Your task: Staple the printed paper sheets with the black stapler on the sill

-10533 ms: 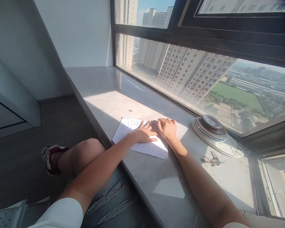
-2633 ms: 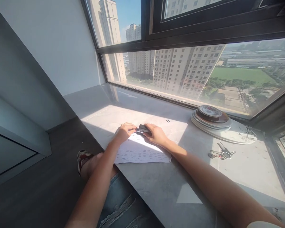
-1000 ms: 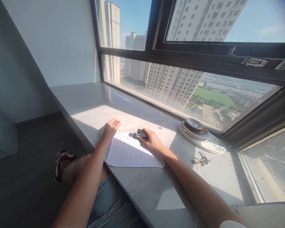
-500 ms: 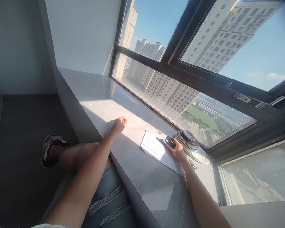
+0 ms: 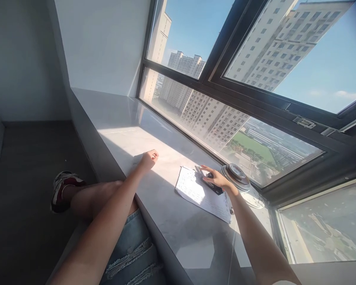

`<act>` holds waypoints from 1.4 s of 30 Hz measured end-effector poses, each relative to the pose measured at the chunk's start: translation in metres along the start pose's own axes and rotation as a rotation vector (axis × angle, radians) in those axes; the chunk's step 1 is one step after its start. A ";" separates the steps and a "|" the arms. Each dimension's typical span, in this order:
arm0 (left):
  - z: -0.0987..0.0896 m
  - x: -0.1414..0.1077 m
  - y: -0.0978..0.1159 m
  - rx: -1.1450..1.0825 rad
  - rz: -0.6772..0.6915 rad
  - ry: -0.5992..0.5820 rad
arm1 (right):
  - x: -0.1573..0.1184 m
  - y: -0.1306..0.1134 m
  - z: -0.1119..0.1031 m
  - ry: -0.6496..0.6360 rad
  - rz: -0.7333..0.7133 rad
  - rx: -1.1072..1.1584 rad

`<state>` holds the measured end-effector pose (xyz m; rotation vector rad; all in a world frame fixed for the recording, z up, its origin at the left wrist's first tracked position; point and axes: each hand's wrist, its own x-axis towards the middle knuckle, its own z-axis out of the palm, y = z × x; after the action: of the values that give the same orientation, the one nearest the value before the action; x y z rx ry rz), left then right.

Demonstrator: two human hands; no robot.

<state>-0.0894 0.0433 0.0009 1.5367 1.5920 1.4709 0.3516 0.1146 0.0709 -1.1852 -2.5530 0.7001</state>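
Observation:
Written sheets of paper [image 5: 195, 190] lie on the pale window sill, partly in bright sunlight. Over their right part is my right hand [image 5: 216, 178], its fingers bent around a black stapler-like object [image 5: 214, 187] that rests on or just above the paper. My left hand [image 5: 150, 159] is closed over the sunlit sill, left of the paper; whether anything is between its fingers is too small to make out. Beside my right hand, toward the window, stands a stack of round plates or lids [image 5: 235, 176].
A dark-framed window [image 5: 234, 95] runs along the far side of the sill [image 5: 166, 209]. My bare leg and ripped denim [image 5: 133, 253] are below its near edge. A red and white shoe [image 5: 62, 190] shows over the dark floor at left.
The black object has turned and come down to the right over the paper, and the fingers of my right hand have shifted on it. My left hand is almost unchanged.

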 end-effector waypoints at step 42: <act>-0.041 -0.005 0.027 0.121 -0.090 0.658 | 0.166 -0.147 0.097 -0.133 -0.242 -0.131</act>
<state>-0.1134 0.0186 0.0359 1.0636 2.1070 1.9847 0.1095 0.1289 0.0662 -0.8681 -2.8282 0.5799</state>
